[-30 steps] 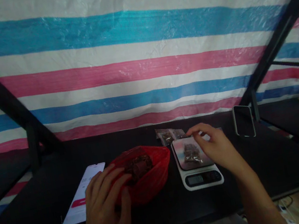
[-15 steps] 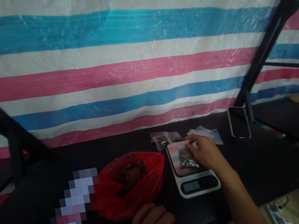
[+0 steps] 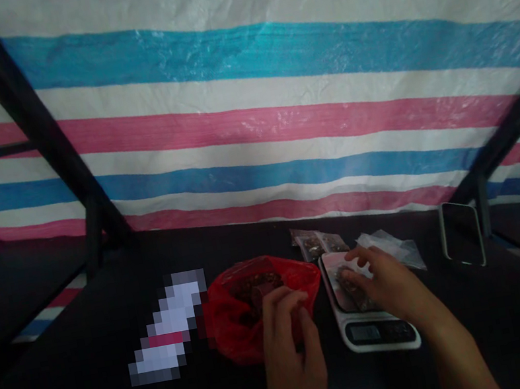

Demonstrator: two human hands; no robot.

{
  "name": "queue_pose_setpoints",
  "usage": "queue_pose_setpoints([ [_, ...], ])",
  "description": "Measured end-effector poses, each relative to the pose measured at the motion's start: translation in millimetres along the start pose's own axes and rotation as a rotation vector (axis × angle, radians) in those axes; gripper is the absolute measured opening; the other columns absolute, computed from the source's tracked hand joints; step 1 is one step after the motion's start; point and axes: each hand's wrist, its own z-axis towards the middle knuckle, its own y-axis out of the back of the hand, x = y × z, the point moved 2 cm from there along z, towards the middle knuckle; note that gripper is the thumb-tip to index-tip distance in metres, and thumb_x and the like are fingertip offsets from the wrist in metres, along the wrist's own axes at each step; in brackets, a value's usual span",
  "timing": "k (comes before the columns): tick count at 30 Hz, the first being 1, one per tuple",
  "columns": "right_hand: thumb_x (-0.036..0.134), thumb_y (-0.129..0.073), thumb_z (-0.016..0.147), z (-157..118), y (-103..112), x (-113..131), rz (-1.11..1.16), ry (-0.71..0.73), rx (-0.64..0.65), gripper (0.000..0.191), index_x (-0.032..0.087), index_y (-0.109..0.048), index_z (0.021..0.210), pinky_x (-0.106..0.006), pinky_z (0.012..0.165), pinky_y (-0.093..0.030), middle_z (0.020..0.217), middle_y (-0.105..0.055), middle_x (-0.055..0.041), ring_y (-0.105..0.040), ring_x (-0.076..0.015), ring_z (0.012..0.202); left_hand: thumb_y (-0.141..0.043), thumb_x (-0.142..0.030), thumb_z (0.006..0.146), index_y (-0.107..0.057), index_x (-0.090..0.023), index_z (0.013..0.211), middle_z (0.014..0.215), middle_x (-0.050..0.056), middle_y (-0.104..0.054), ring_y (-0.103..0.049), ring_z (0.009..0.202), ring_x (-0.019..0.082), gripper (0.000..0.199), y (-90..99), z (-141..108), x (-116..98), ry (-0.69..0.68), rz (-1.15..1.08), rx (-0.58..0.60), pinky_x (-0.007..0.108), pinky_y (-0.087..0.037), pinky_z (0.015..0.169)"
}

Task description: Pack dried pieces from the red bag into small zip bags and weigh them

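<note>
Left hand: the left hand (image 3: 292,363) is held upright, rising from the near edge of the black desk (image 3: 73,388), with the wrist kept low and the knuckles turned up.
Left fingers: the left fingers (image 3: 289,300) are bunched together at the mouth of the red plastic bag (image 3: 230,324) and are pressed against its rim; whether anything is grasped between them cannot be told.
Bag contents: dark reddish-brown chunks (image 3: 256,289) are heaped inside the bag, just beside the left fingers.
Right hand: the right hand (image 3: 387,286) is reached in from the right, with the forearm angled across the near right of the desk.
Right fingers: the right fingers (image 3: 359,257) are curved and partly spread over the platform of the white digital scale (image 3: 378,334). The thumb is laid against a small clear bag (image 3: 355,290) of dark pieces, which lies on the platform; a firm grasp cannot be confirmed.
Writing: the digits on the scale display (image 3: 365,333) are too dim to be read.
Nearby: small filled packets (image 3: 316,243) and loose clear plastic (image 3: 391,250) are placed just behind the scale. A blurred phone (image 3: 167,325) is lying left of the red plastic bag, and a second phone (image 3: 461,234) is set near the far right edge.
Behind: a striped tarpaulin (image 3: 242,90) is hung behind the desk.
</note>
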Motion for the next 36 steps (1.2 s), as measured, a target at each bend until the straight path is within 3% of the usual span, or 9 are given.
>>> queue_pose_setpoints([
  [8, 0.035, -0.062, 0.084, 6, -4, -3, 0.143, -0.055, 0.084, 0.021, 0.024, -0.071, 0.099, -0.033, 0.064, -0.048, 0.08, -0.074, -0.0021, -0.067, -0.0209, 0.065, -0.049, -0.012, 0.101, -0.069, -0.03, 0.109, 0.108, 0.005, -0.066, -0.07, 0.098, 0.021, 0.028, 4.8, -10, 2, 0.034, -0.124, 0.061, 0.033, -0.057, 0.089],
  [15, 0.04, -0.074, 0.078, 3, 19, 50, 0.416, 0.039, 0.024, 0.024, 0.026, -0.077, 0.098, -0.032, 0.064, -0.054, 0.079, -0.077, -0.0032, -0.07, -0.0227, 0.072, -0.067, -0.031, 0.1, -0.075, -0.028, 0.11, 0.111, 0.008, -0.072, -0.069, 0.105, 0.025, 0.014, 0.1, -11, 4, 0.415, -0.406, 0.032, 0.036, -0.055, 0.096],
  [19, 0.037, -0.071, 0.084, -4, 4, 102, 0.477, 0.129, 0.199, 0.021, 0.028, -0.081, 0.099, -0.032, 0.074, -0.059, 0.092, -0.081, -0.0029, -0.074, -0.0227, 0.082, -0.079, -0.053, 0.091, -0.066, -0.026, 0.138, 0.126, 0.011, -0.076, -0.073, 0.101, 0.024, 0.056, -10.8, -11, 11, 0.783, -0.808, -0.007, 0.033, -0.059, 0.088],
  [22, 0.033, -0.067, 0.088, -4, -21, 126, 0.526, 0.112, 0.29, 0.023, 0.028, -0.08, 0.106, -0.032, 0.08, -0.06, 0.1, -0.083, -0.0027, -0.077, -0.0232, 0.091, -0.087, -0.067, 0.077, -0.067, -0.02, 0.134, 0.119, 0.014, -0.079, -0.077, 0.089, 0.025, 0.076, -13.2, -5, 18, 0.962, -1.037, -0.032, 0.034, -0.061, 0.074],
  [25, 0.03, -0.065, 0.089, 0, -38, 133, 0.508, 0.099, 0.304, 0.018, 0.027, -0.08, 0.098, -0.032, 0.084, -0.059, 0.099, -0.083, -0.0027, -0.078, -0.0228, 0.092, -0.097, -0.063, 0.065, -0.072, -0.016, 0.121, 0.107, 0.013, -0.082, -0.078, 0.086, 0.026, 0.077, -8.4, 3, 23, 1.082, -1.213, -0.094, 0.035, -0.062, 0.072],
  [29, 0.032, -0.064, 0.088, 6, -46, 129, 0.441, 0.044, 0.405, 0.018, 0.025, -0.081, 0.088, -0.034, 0.082, -0.058, 0.092, -0.084, -0.0032, -0.078, -0.024, 0.087, -0.105, -0.039, 0.062, -0.077, -0.017, 0.105, 0.113, 0.011, -0.081, -0.078, 0.098, 0.023, 0.056, -3.1, 3, 20, 1.17, -1.424, -0.056, 0.035, -0.062, 0.089],
  [32, 0.036, -0.064, 0.089, 7, -46, 127, 0.429, 0.035, 0.444, 0.021, 0.025, -0.082, 0.088, -0.034, 0.077, -0.058, 0.091, -0.084, -0.0033, -0.078, -0.0246, 0.086, -0.098, -0.037, 0.076, -0.078, -0.017, 0.104, 0.109, 0.01, -0.081, -0.077, 0.093, 0.021, 0.04, -1.3, 0, 17, 1.278, -1.498, -0.015, 0.032, -0.06, 0.086],
  [34, 0.039, -0.064, 0.09, 6, -46, 128, 0.434, 0.047, 0.466, 0.024, 0.026, -0.083, 0.089, -0.034, 0.074, -0.059, 0.089, -0.084, -0.0033, -0.078, -0.0245, 0.083, -0.076, -0.047, 0.097, -0.076, -0.016, 0.108, 0.106, 0.01, -0.08, -0.077, 0.085, 0.019, 0.033, 1.2, 0, 15, 1.382, -1.504, -0.018, 0.03, -0.059, 0.079],
  [36, 0.041, -0.064, 0.09, 4, -47, 131, 0.445, 0.058, 0.494, 0.025, 0.025, -0.084, 0.091, -0.034, 0.073, -0.06, 0.087, -0.084, -0.0033, -0.078, -0.0246, 0.081, -0.048, -0.054, 0.11, -0.074, -0.016, 0.111, 0.102, 0.01, -0.08, -0.077, 0.078, 0.018, 0.046, 5.4, 3, 13, 1.455, -1.484, -0.035, 0.031, -0.058, 0.074],
])
